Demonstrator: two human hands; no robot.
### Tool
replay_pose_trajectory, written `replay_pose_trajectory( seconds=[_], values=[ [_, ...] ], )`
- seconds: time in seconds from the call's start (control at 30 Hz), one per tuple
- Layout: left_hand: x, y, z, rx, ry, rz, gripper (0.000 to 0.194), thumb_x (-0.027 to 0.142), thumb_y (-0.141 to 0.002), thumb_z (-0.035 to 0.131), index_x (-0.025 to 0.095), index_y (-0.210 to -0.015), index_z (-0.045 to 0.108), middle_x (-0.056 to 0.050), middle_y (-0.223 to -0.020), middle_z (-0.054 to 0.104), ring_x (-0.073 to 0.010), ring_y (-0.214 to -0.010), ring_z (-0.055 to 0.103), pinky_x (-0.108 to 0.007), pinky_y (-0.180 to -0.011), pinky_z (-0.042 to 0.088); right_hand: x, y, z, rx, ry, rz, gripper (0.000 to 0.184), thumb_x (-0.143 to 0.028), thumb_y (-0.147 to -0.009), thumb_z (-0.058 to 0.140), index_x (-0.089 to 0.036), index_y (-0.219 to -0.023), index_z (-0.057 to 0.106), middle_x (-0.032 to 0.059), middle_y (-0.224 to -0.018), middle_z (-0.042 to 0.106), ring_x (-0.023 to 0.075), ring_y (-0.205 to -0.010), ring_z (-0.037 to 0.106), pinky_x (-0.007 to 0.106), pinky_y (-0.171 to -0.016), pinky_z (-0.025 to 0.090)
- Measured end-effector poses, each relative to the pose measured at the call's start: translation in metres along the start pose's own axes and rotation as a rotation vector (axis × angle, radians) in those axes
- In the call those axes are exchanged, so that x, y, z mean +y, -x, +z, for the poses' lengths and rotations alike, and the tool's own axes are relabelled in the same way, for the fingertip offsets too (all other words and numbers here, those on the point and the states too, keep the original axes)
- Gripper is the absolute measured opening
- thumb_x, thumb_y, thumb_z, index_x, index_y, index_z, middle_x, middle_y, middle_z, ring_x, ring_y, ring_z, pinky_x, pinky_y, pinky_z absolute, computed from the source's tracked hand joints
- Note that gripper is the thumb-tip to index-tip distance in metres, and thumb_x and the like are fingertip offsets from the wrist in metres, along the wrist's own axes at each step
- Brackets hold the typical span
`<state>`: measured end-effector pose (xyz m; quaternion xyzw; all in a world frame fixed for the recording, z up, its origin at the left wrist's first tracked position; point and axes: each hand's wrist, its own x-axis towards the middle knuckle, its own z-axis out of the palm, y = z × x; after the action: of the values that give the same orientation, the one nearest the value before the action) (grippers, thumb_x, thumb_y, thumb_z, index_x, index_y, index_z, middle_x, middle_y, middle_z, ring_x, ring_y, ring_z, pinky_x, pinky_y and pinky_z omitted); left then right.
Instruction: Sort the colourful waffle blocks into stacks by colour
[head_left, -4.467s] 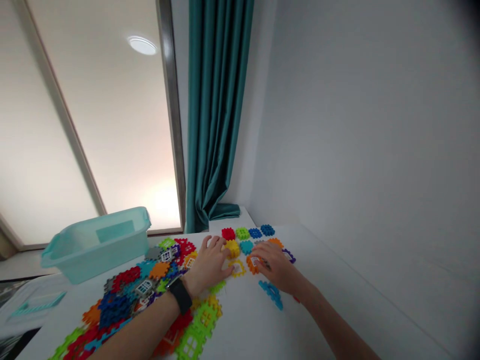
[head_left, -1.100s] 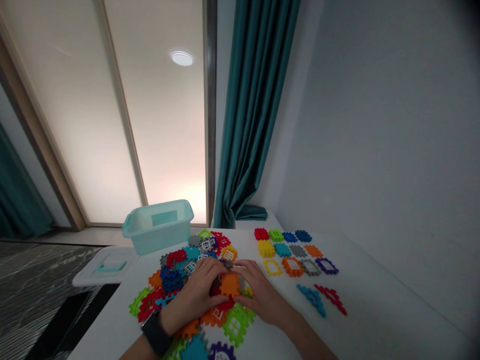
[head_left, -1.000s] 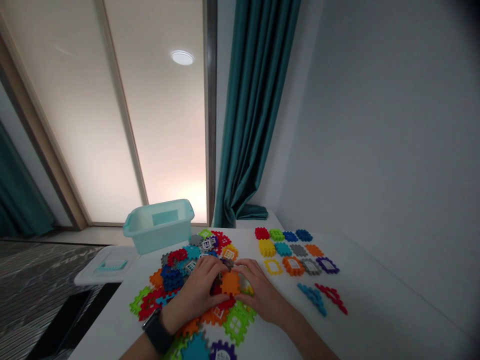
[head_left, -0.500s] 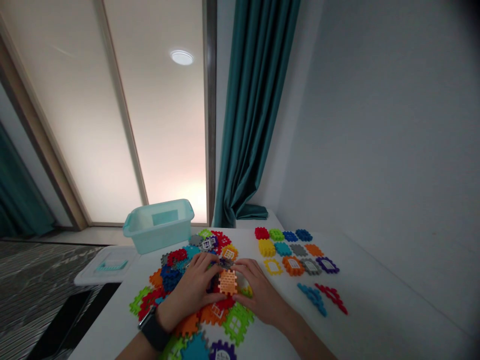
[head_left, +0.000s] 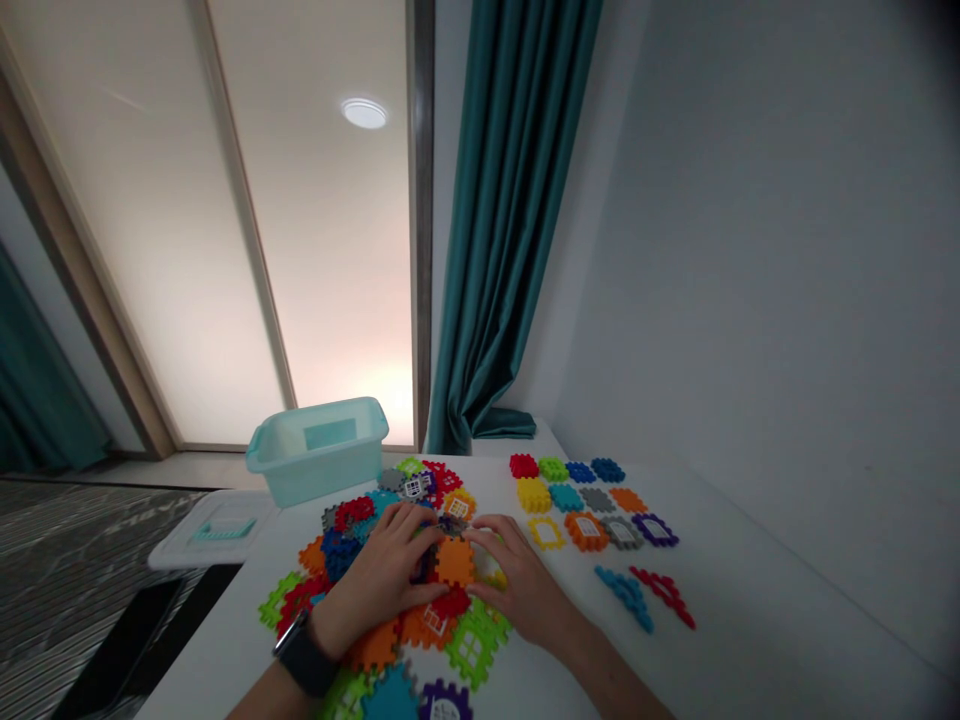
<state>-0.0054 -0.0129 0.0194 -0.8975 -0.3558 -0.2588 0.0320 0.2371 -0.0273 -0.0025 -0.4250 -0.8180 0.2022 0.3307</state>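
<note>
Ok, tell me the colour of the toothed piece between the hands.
The toothed piece is orange; the head view, the only one, shows it.

A left hand (head_left: 390,565) and a right hand (head_left: 517,575) can be seen, both bare, with thin fingers. A watch (head_left: 306,655) is worn on the left wrist. Its strap (head_left: 313,668) is black or very dark, wide and plain, and is wrapped around the wrist like a smooth belt. A thin, shiny, silvery edge can be seen on its left side. The left forearm (head_left: 262,697) and the right forearm (head_left: 600,665) are bare and are cut off at the near edge.
</note>
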Motion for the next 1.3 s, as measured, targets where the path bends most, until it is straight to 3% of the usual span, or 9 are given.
replay_pose_trajectory(
  seconds=[0.27, 0.43, 0.63, 0.8, 1.03, 1.17, 1.3],
  values=[
    [0.003, 0.000, -0.002, -0.012, 0.015, 0.006, 0.045, 0.042, -0.073, 0.087, 0.021, -0.106, 0.064, -0.008, -0.118, 0.063, -0.0297, -0.110, 0.054, -0.048, -0.101, 0.042, 0.002, 0.001, 0.000, -0.001, 0.007, -0.031, 0.050, -0.021, -0.084, 0.074, -0.028, -0.131, 0.060, 0.0092, -0.136, 0.054, 0.0284, -0.129, 0.049, 0.047, -0.113, 0.041],
    [0.005, -0.001, -0.003, 0.042, 0.053, -0.012, 0.038, 0.036, -0.074, 0.084, 0.020, -0.103, 0.065, -0.008, -0.115, 0.063, -0.0281, -0.106, 0.056, -0.047, -0.100, 0.043, 0.001, 0.000, -0.001, 0.009, -0.006, -0.037, 0.047, -0.028, -0.089, 0.069, -0.027, -0.135, 0.057, 0.0095, -0.137, 0.054, 0.0275, -0.130, 0.049, 0.047, -0.113, 0.041],
    [0.003, -0.001, -0.001, 0.101, 0.024, -0.013, 0.037, 0.037, -0.076, 0.081, 0.020, -0.105, 0.066, -0.009, -0.114, 0.063, -0.0293, -0.107, 0.057, -0.047, -0.098, 0.044, -0.001, -0.001, -0.002, 0.063, 0.013, -0.048, 0.035, -0.023, -0.089, 0.066, -0.026, -0.124, 0.061, 0.0089, -0.133, 0.057, 0.0266, -0.127, 0.051, 0.046, -0.111, 0.043],
    [0.001, 0.000, -0.001, 0.115, -0.011, -0.010, 0.038, 0.038, -0.075, 0.083, 0.020, -0.104, 0.065, -0.009, -0.111, 0.064, -0.0289, -0.104, 0.058, -0.047, -0.096, 0.046, -0.006, 0.000, -0.002, 0.089, -0.053, -0.036, 0.038, -0.020, -0.085, 0.066, -0.025, -0.122, 0.061, 0.0085, -0.130, 0.060, 0.0265, -0.125, 0.053, 0.045, -0.111, 0.042],
    [0.001, -0.002, 0.005, 0.201, -0.041, -0.005, 0.036, 0.047, -0.079, 0.080, 0.021, -0.098, 0.063, -0.008, -0.107, 0.066, -0.0279, -0.099, 0.061, -0.046, -0.094, 0.046, -0.021, -0.004, 0.015, 0.209, -0.378, 0.194, 0.033, -0.032, -0.088, 0.059, -0.021, -0.119, 0.061, 0.0041, -0.092, 0.071, 0.0246, -0.097, 0.067, 0.039, -0.094, 0.050],
    [0.002, -0.002, 0.009, 0.150, -0.036, 0.029, 0.043, 0.053, -0.075, 0.083, 0.020, -0.093, 0.062, -0.008, -0.107, 0.066, -0.0287, -0.099, 0.061, -0.047, -0.093, 0.046, -0.016, -0.007, 0.015, 0.262, -0.428, 0.240, 0.029, -0.037, -0.089, 0.057, -0.019, -0.111, 0.065, 0.0019, -0.081, 0.068, 0.0226, -0.083, 0.067, 0.035, -0.081, 0.052],
    [0.003, -0.001, 0.003, 0.070, 0.040, 0.023, 0.047, 0.047, -0.078, 0.082, 0.022, -0.112, 0.062, -0.008, -0.115, 0.065, -0.0282, -0.105, 0.059, -0.045, -0.095, 0.046, -0.009, -0.007, 0.009, 0.218, -0.416, 0.216, 0.026, -0.039, -0.089, 0.058, -0.020, -0.103, 0.070, 0.0055, -0.094, 0.071, 0.0242, -0.092, 0.067, 0.038, -0.088, 0.051]
  ],
)
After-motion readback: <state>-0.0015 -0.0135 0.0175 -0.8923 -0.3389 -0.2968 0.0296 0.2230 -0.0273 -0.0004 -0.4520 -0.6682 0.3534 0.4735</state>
